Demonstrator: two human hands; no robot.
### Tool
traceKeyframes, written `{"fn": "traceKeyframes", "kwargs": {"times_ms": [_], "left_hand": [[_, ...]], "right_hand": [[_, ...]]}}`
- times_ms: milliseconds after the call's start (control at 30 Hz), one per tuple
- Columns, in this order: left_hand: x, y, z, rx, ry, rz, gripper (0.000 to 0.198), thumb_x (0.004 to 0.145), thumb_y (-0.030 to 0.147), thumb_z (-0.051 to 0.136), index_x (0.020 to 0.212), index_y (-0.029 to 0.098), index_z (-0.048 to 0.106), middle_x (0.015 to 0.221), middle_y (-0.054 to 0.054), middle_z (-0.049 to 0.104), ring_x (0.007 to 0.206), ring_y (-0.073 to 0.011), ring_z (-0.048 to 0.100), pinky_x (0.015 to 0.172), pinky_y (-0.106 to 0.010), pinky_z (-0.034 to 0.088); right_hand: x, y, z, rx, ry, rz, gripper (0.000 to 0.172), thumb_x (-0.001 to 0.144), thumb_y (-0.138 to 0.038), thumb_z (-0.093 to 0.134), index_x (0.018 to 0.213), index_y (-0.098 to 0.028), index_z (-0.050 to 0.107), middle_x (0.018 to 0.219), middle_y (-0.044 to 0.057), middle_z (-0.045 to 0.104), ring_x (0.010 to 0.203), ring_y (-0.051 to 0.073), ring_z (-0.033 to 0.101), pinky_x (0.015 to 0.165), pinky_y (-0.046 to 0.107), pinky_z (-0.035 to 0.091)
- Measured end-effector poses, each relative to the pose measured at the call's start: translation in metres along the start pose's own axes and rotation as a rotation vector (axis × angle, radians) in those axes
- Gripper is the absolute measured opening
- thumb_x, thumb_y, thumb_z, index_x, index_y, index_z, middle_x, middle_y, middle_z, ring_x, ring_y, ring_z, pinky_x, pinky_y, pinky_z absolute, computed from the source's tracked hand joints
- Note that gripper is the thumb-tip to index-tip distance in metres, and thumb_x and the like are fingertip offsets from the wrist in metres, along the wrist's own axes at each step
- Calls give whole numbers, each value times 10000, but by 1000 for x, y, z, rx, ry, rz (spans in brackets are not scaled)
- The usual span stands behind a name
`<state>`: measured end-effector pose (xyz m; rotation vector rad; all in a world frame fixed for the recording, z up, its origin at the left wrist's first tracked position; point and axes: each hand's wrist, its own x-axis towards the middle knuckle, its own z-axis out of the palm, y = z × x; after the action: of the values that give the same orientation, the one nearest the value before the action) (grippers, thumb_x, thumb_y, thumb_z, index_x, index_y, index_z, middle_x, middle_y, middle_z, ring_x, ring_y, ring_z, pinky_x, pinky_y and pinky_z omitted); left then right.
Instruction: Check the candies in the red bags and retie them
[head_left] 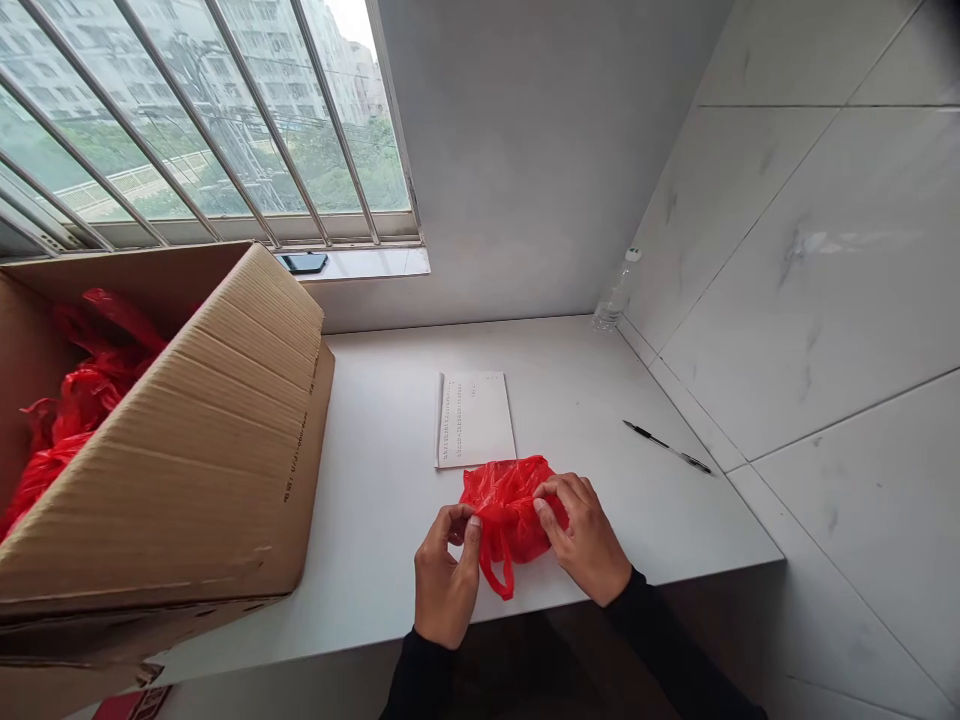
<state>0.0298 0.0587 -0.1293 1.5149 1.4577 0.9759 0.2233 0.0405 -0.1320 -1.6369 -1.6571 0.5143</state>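
Note:
A red plastic bag (517, 490) lies crumpled near the front edge of the white table, its loop handle hanging toward me. My left hand (448, 575) pinches the bag's left side between thumb and fingers. On the other side, my right hand (581, 530) grips the bag's right part, thumb and fingertips closed on the plastic. What the bag contains, if anything, is hidden. Just beyond the bag lies a white booklet (480, 420) with printed text.
At left stands a large cardboard box (217, 450) holding several red plastic bags (97, 390). A black pen (667, 447) lies at right, and a clear bottle (613, 295) stands in the back corner. A phone (304, 262) rests on the sill below the barred window.

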Motion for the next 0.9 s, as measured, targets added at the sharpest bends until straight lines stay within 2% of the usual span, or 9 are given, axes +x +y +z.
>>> {"fn": "traceKeyframes", "kwargs": {"times_ms": [100, 200, 333, 400, 500, 600, 700, 767, 900], "left_hand": [[-2, 3, 2, -35, -16, 9, 234, 927, 457, 547, 938, 230, 602, 924, -17, 662, 835, -177, 606, 783, -329, 488], [-2, 1, -1, -38, -6, -11, 245, 920, 463, 551, 941, 224, 603, 937, -27, 668, 829, -180, 611, 773, -324, 488], [-1, -7, -11, -77, 91, -132, 285, 909, 491, 545, 968, 215, 590, 953, -45, 676, 817, -197, 626, 748, -338, 507], [-3, -7, -14, -51, 114, -121, 279, 917, 479, 532, 998, 218, 587, 1005, -58, 669, 849, -208, 629, 747, -350, 521], [-7, -2, -10, 85, 121, 126, 290, 938, 381, 523, 1191, 245, 565, 1218, -96, 598, 1093, -256, 585, 877, -418, 523], [-10, 3, -1, 287, 61, 392, 446, 921, 277, 560, 1363, 301, 510, 1393, -107, 490, 1307, -299, 444, 1013, -502, 459], [-6, 0, 3, 419, 34, 509, 324, 896, 226, 597, 1208, 299, 643, 1291, -88, 586, 1255, -304, 483, 1004, -500, 453], [-2, -3, -1, 406, 55, 508, 175, 899, 227, 603, 1039, 276, 696, 1141, -70, 660, 1165, -285, 541, 968, -469, 468], [1, -1, -14, 217, 142, 265, 112, 923, 323, 594, 955, 264, 683, 1024, -41, 690, 1048, -243, 602, 886, -402, 512]], "right_hand": [[0, -4, 2, 13, -38, -28, 160, 966, -310, 539, 1115, -268, 578, 1115, 41, 627, 1045, 242, 542, 934, 446, 462], [1, -2, 0, -2, -57, -31, 81, 967, -293, 532, 961, -256, 604, 1007, 32, 639, 975, 235, 559, 896, 439, 471], [1, 7, -9, 3, 28, 37, 150, 994, -310, 463, 926, -242, 578, 972, 44, 632, 949, 232, 565, 877, 442, 483], [0, 8, -12, 30, 52, 57, 157, 1001, -322, 442, 954, -242, 569, 979, 49, 634, 970, 234, 572, 880, 439, 494], [-3, 2, -11, 68, 25, 27, 173, 998, -347, 456, 1094, -253, 564, 1092, 60, 642, 1080, 245, 569, 954, 456, 487], [-4, -6, -5, 55, -43, -14, 284, 965, -391, 531, 1228, -284, 543, 1208, 56, 625, 1142, 257, 554, 1004, 485, 468], [-4, -8, -3, 25, -73, -45, 187, 954, -335, 544, 1124, -287, 604, 1104, 38, 655, 1051, 246, 592, 982, 490, 471], [-5, -5, -6, 34, -45, -25, 134, 956, -302, 524, 1041, -271, 623, 1030, 35, 667, 1005, 238, 608, 949, 470, 486], [-7, 1, -18, 138, 69, 126, 160, 967, -350, 488, 1018, -247, 598, 1004, 48, 678, 943, 226, 634, 840, 403, 535]]}}
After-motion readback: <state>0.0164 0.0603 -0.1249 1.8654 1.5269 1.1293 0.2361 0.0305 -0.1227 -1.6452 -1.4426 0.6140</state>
